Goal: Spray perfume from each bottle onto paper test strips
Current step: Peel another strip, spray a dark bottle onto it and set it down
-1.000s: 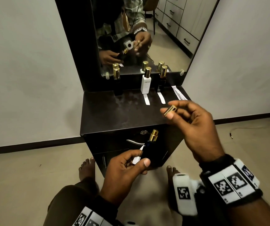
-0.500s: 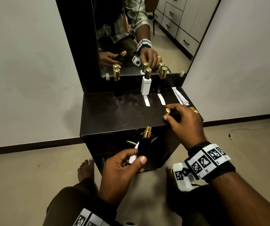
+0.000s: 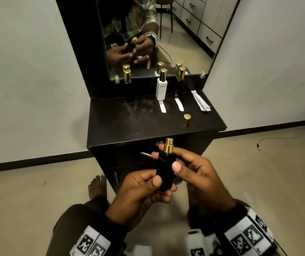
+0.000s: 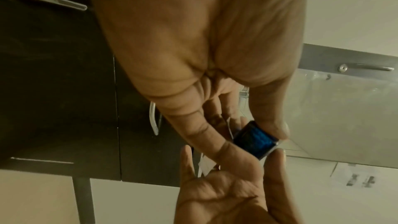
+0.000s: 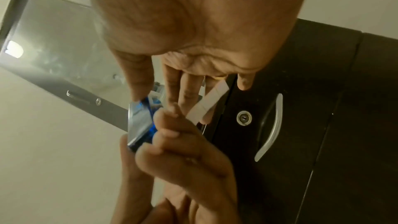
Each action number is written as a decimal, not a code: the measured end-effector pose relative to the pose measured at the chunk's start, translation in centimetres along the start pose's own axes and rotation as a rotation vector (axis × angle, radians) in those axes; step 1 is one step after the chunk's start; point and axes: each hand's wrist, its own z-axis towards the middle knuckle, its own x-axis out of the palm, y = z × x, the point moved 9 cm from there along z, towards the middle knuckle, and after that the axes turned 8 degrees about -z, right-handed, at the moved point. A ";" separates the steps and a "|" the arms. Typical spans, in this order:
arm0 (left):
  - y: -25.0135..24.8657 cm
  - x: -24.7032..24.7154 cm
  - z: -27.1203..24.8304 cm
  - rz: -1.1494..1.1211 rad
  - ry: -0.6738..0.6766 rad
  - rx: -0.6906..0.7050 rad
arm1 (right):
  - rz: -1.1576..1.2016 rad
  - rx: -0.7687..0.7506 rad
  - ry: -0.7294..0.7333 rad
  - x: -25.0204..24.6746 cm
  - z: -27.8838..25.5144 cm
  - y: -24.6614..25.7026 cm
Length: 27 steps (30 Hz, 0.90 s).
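- A dark dressing cabinet (image 3: 129, 124) with a mirror (image 3: 166, 34) stands against a pale wall; its top carries the things, and the floor below is beige.
- Along the back edge of the top stand three capped bottles: a dark one (image 3: 129, 89) toward the left, a white bottle (image 3: 161, 85) and another dark bottle (image 3: 179, 84) toward the right.
- A used test strip (image 3: 162, 106) lies in front of the white bottle, a second strip (image 3: 179, 104) in front of the dark one beside it, and a stack of spare strips (image 3: 201, 101) sits at the back right corner.
- The dark blue bottle (image 3: 164, 172) is held upright in the air in front of the cabinet's front edge, its gold spray nozzle (image 3: 168, 145) bare.
- The left hand (image 3: 138, 196) curls round the bottle's lower body, thumb on the near face.
- The right hand (image 3: 197, 174) pinches the upper body between thumb and fingers; the right wrist view shows a fresh paper strip (image 5: 207, 104) among these fingers too.
- Handling, as I judge it: the bottle looks like glass, rigid, smooth and breakable, so the flat sides of the body are the place to grip, leaving a fingertip free for the nozzle. The strip is light and limp; hold it by one end.
- Against half a second ago: the gold cap (image 3: 186, 119) now stands alone near the front right corner of the top, where the right hand was then setting it down, and that hand has come back to join the left on the bottle.
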 end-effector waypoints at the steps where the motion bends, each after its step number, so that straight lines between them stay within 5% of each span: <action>1: -0.1 0.0 0.0 0.002 -0.011 0.011 | 0.034 0.027 0.019 0.3 -0.1 -0.4; 7: -0.6 -1.1 0.1 0.254 -0.161 0.141 | 0.063 0.031 -0.053 0.4 -0.6 -1.7; 13: -1.3 -2.1 0.1 0.405 -0.292 0.258 | 0.288 0.109 -0.431 -3.6 -1.2 -4.2; 18: -1.4 -1.4 0.1 0.481 -0.194 0.283 | 0.240 0.252 -0.444 -3.5 -1.5 -6.5; 27: 0.1 -0.1 0.1 0.626 -0.002 0.172 | 0.203 0.266 -0.434 -3.5 -2.1 -7.5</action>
